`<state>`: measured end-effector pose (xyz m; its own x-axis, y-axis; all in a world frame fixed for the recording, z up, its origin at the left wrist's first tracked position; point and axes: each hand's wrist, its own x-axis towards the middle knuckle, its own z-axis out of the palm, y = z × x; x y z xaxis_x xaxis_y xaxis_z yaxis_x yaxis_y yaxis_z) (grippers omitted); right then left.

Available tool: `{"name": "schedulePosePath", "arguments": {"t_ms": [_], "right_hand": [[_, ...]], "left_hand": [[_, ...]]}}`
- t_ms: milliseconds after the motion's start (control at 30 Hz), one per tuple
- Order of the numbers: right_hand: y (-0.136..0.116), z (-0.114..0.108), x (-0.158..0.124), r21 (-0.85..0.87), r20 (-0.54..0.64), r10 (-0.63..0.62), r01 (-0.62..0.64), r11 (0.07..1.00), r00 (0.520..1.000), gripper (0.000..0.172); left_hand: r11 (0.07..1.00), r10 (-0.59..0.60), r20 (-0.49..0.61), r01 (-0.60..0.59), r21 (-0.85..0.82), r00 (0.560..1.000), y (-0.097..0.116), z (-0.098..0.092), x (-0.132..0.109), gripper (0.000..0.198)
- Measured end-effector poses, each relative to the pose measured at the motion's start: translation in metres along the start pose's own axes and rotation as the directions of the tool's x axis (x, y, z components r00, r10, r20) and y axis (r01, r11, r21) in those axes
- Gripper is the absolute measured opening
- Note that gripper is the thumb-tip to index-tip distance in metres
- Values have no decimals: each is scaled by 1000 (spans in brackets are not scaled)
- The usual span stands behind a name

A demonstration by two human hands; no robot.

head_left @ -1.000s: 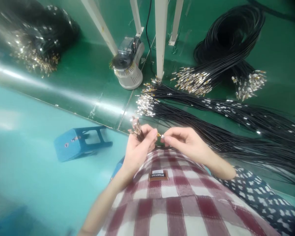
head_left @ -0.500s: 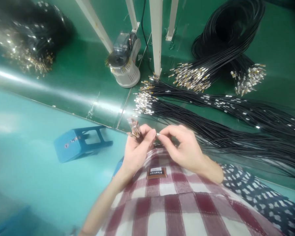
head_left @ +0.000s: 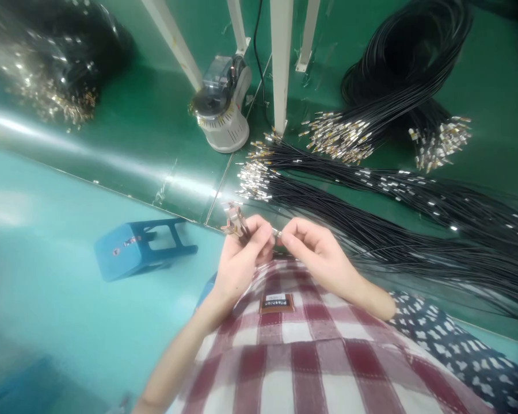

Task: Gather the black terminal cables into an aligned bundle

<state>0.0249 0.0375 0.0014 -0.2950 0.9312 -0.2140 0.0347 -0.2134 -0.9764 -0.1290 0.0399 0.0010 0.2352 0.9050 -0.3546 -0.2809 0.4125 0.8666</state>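
Observation:
My left hand [head_left: 242, 256] is closed around a small bunch of cables with copper-coloured metal ends [head_left: 236, 221], which stick up past the thumb. Between the two hands shows a small silver cable end [head_left: 277, 232]; the fingertips of my right hand [head_left: 319, 253] pinch it, and it meets my left thumb and forefinger. Whether it is joined to another piece is too small to tell. Just beyond my hands lies a bundle of black cables [head_left: 349, 224] with silver tips [head_left: 254, 179] pointing left.
A second black cable bundle [head_left: 328, 164] lies behind the first. Coiled cables [head_left: 414, 75] are at the back right, another blurred heap [head_left: 64, 57] at the back left. A round grey-white device [head_left: 222, 123] stands beside white table legs [head_left: 280, 69]. On the floor is a blue stool [head_left: 125, 250].
My hands stay close together at nearly the same place. The fingers of my right hand have curled in more, and slightly more of the silver cable end shows. The view has shifted a little.

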Motion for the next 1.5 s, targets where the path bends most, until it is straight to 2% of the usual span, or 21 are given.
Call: {"name": "schedulePosePath", "arguments": {"t_ms": [167, 333, 567, 667, 800, 900, 1000, 1100, 1167, 1233, 1300, 1333, 1367, 1433, 1500], "right_hand": [[4, -1, -2, -88, 8, -51, 51, 995, 999, 24], [5, 2, -2, -54, -56, -89, 86, 995, 994, 25], [2, 4, 0, -47, -63, -92, 89, 995, 994, 29], [6, 0, 0, -59, 0, -70, 70, 996, 998, 31], [24, -15, -3, -162, 159, -39, 65, 985, 987, 28], [33, -20, 0, -235, 128, -20, 50, 971, 992, 30], [27, -7, 10, -312, 81, -33, 56, 948, 996, 30], [15, 12, 20, -496, 125, -77, 129, 859, 989, 26], [15, 16, 24, -548, 163, -73, 152, 823, 984, 27], [28, 9, 27, -484, 268, 6, 129, 865, 963, 37], [51, -6, 33, -451, 349, 126, 49, 891, 929, 50], [64, -14, 38, -504, 322, 176, 11, 863, 930, 52], [77, -22, 44, -591, 247, 206, -21, 806, 947, 50], [101, -32, 59, -760, 55, 183, -77, 645, 982, 35], [118, -34, 76, -837, -22, 149, -100, 539, 989, 20]], "left_hand": [[998, 18, 12, -19, 59, 1000, 0, 1, 1, 26], [996, 30, 24, -32, 82, 999, 0, 2, 0, 27], [997, 22, 3, -23, 75, 1000, 0, 4, -1, 29], [1000, 12, -23, -11, 27, 1000, 1, 3, 0, 29], [989, -12, -166, -12, -145, 986, 3, -4, 9, 28], [973, -22, -196, -24, -229, 980, 0, -9, 16, 23], [974, -24, -149, -11, -228, 988, -4, -11, 17, 26], [990, -58, -162, 35, -140, 985, -7, -12, 15, 33], [993, -99, -180, 85, -85, 979, -9, -16, 13, 33], [993, -95, -221, 75, -96, 971, -15, -25, 12, 35], [989, -40, -288, -2, -146, 957, -22, -35, 12, 38], [983, -17, -314, -41, -177, 949, -26, -41, 12, 40], [975, -15, -319, -57, -213, 948, -30, -46, 13, 43], [953, -59, -289, -32, -301, 955, -34, -54, 13, 48], [912, -116, -262, -2, -409, 958, -35, -58, 14, 50]]}}
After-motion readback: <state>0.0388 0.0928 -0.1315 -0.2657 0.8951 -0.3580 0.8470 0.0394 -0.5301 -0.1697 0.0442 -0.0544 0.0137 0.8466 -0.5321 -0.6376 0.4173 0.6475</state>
